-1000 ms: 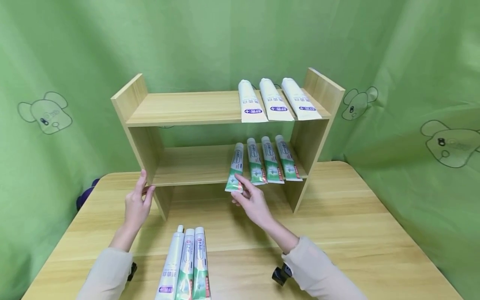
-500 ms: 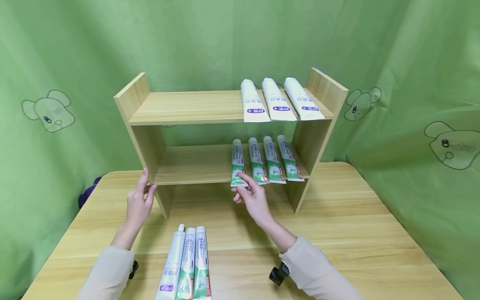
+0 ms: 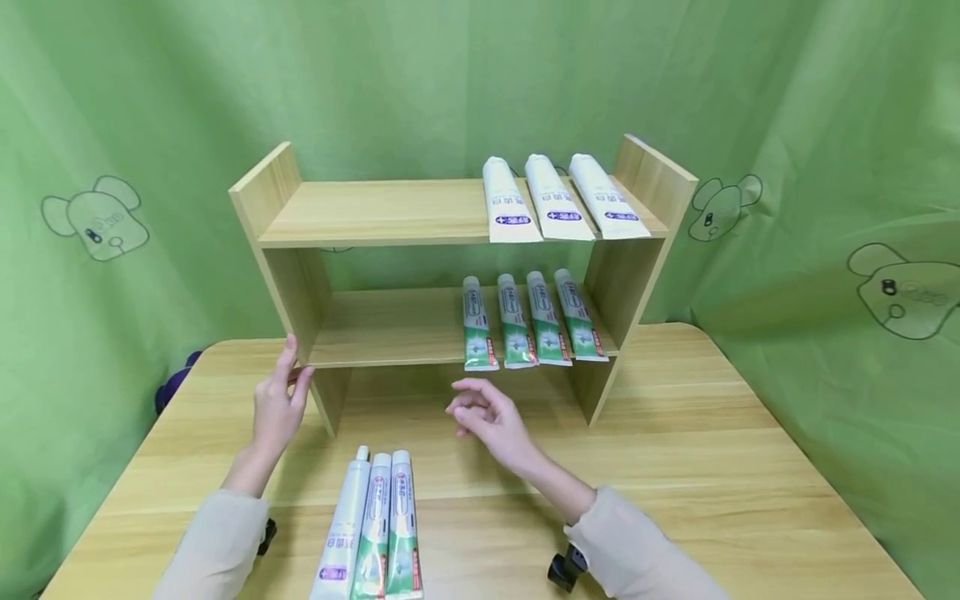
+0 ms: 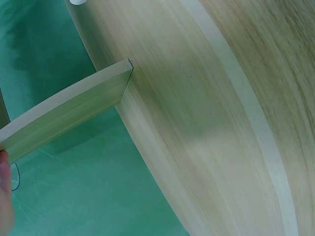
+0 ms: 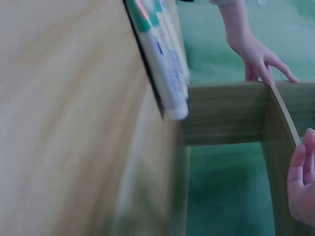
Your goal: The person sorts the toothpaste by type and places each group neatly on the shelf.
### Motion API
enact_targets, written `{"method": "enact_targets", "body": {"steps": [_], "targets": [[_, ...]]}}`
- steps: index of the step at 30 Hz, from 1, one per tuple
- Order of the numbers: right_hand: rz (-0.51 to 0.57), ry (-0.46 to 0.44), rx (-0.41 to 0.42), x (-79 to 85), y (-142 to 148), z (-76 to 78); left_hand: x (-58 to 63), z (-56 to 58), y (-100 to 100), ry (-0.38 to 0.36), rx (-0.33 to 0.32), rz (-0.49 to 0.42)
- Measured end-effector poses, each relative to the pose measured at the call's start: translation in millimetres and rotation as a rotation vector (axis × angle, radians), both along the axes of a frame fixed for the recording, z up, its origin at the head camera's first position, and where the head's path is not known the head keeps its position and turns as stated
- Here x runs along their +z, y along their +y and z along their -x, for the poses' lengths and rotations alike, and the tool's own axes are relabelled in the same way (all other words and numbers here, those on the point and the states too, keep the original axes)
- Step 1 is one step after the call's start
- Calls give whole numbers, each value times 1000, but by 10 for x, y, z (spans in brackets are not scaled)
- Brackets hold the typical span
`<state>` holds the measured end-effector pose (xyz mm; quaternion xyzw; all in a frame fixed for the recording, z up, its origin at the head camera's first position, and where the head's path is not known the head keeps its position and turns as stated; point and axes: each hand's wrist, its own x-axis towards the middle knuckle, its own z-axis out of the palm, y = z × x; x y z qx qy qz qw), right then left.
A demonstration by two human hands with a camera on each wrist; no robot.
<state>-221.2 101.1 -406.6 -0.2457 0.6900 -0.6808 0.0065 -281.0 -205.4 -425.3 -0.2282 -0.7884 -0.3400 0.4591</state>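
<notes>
In the head view my left hand grips the front edge of the wooden shelf rack at its left side panel, by the middle board. A fingertip of it shows against a board in the left wrist view. My right hand hovers in front of the rack with loosely bent fingers and holds nothing. Just above it, a green-and-white toothpaste tube lies on the middle board, left of several matching tubes. Caps point to the back and flat ends to the front.
Three white toothpaste tubes lie at the right of the top board. On the wooden table, in front, lie a white tube and two green-and-white tubes side by side. A green curtain hangs behind.
My right hand first set the leftmost green-and-white toothpaste tube straighter and further back on the middle board. It then let go and drew back downward. The left hand stays at the rack.
</notes>
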Motion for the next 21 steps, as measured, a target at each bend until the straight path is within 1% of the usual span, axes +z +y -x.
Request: {"method": "enact_targets", "body": {"steps": [6, 9, 15, 21], "targets": [[-237, -155, 164, -185, -117, -60, 11, 0, 16, -10, 3, -8], [-326, -228, 203, -295, -185, -67, 9, 5, 9, -5, -1, -3], [-393, -387, 238, -439, -330, -57, 9, 9, 7, 4, 0, -4], [-426, -479, 262, -524, -466, -47, 15, -2, 4, 1, 8, -5]]}}
